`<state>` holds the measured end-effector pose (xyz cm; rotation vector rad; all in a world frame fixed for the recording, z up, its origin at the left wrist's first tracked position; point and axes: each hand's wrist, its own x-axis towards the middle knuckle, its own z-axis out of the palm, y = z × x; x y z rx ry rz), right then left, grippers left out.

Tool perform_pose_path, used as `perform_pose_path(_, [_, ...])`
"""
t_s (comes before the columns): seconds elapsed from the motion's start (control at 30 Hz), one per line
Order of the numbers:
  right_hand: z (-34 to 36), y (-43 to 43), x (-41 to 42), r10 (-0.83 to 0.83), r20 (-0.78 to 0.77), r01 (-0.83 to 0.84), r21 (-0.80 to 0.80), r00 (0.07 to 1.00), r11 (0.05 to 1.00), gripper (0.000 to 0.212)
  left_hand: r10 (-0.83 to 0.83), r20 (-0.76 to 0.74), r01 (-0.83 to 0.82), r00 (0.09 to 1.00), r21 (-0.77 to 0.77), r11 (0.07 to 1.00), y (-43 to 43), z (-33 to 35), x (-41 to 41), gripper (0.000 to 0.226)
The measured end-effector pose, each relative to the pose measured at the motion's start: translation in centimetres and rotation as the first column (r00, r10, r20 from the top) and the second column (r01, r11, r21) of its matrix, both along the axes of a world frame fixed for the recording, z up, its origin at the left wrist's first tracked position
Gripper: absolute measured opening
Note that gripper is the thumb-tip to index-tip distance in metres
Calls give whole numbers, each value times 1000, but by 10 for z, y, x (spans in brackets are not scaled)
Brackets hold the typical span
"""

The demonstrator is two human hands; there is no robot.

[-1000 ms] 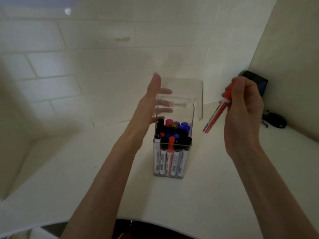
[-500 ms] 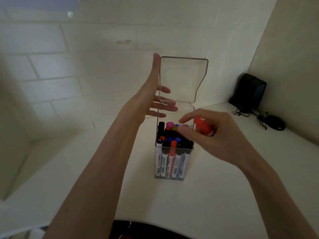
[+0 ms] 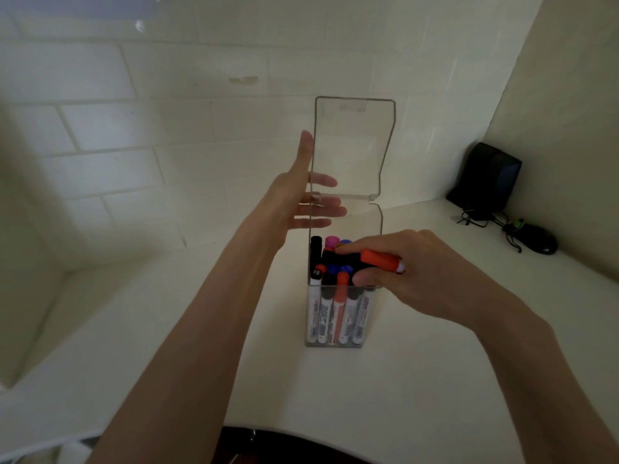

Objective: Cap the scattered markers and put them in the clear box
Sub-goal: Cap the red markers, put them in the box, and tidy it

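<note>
— Pinching the orange-capped marker [image 3: 382,260] between thumb and forefinger, our right hand [image 3: 425,279] held it nearly flat across the mouth of the clear box [image 3: 335,316], cap end pointing away from the palm. Did that worry us?

— It did. The marker lay crosswise above the grip's own landing spot, and we judged it would have to tip upright before it could drop in. Lowered as it was, it could have bridged the rim or ridden on the caps below.

— And below the pinch, how full was it?

— Crowded. The stored markers [image 3: 335,306] stood upright, packed side by side, with black, pink, blue and orange caps just under our fingers. We could not tell whether a free slot sat directly beneath. Forcing one in might have wedged it high and stopped the lid [image 3: 351,145] from closing.

— What about our left hand [image 3: 301,202]?

— Spread wide, fingers apart, palm against the left edge of the raised lid, on the far side of the box from the pinch. It gripped nothing. We thought a downward push from the right could tip the tall box on the counter [image 3: 402,380], since the left steadied only the lid.

— Anything else near?

— A black device [image 3: 485,175] and a mouse [image 3: 536,242], well clear, off beyond our right wrist.
</note>
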<state>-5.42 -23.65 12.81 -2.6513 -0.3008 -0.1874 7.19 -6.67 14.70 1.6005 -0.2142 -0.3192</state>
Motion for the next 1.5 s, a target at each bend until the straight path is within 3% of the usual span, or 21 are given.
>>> perform_pose_path(0.17, [1,-8,-3,12,-23,-13,-71,1000,997,36,21,62,-15,998,-107,994,2,-8,-5,74])
perform_pose_path(0.23, [3,-10,-4,26,-38,-29,-75,999,997,33,-36,74,47,997,-140,989,1,-16,-8,78])
perform_pose_path(0.33, [5,-7,-1,-44,79,52,-99,996,994,29,-167,176,194,970,-151,969,1,-44,-15,85])
perform_pose_path(0.47, [3,6,-3,-111,176,158,-283,978,946,20,-152,295,201,943,-144,969,4,-74,-25,52])
perform_pose_path(0.6, [14,-1,-5,-12,-16,12,-54,1000,998,11,-100,308,151,946,-148,977,0,-78,-31,37])
perform_pose_path(0.63, [16,-2,-5,-22,6,22,-54,1000,998,7,-79,314,129,946,-141,981,0,-78,-32,36])
perform_pose_path(0.73, [6,3,-1,-119,222,174,-247,968,953,19,0,350,49,937,-131,990,-3,-81,-33,33])
perform_pose_path(0.8, [1,6,-1,-119,238,190,-302,964,934,23,36,368,23,929,-154,988,-6,-83,-34,33])
perform_pose_path(0.9, [5,-3,0,-87,129,106,-147,988,984,29,61,368,16,928,-203,979,-10,-84,-38,45])
perform_pose_path(1.03, [5,0,5,-68,246,83,-53,967,995,21,66,409,51,910,-268,962,-11,-97,-35,72])
perform_pose_path(1.1, [-1,14,9,-4,254,36,-123,967,992,19,37,314,76,949,-342,936,-10,-116,-33,81])
perform_pose_path(1.2, [-6,22,17,-4,254,72,-261,967,963,22,33,-4,-31,999,-428,903,-12,-140,-37,80])
perform_pose_path(1.27, [0,20,18,13,200,27,-195,980,981,22,60,-69,-83,996,-397,914,-13,-152,-36,82])
perform_pose_path(1.37, [21,21,11,83,164,-109,162,983,981,20,-81,-128,1,989,-531,847,-15,-145,-41,88])
perform_pose_path(1.43, [32,22,9,41,241,-135,390,970,911,24,-163,-173,28,971,-596,802,-16,-143,-41,84])
perform_pose_path(1.5, [40,22,14,-89,368,-103,470,926,877,30,-149,-187,13,971,-583,812,-15,-150,-36,84])
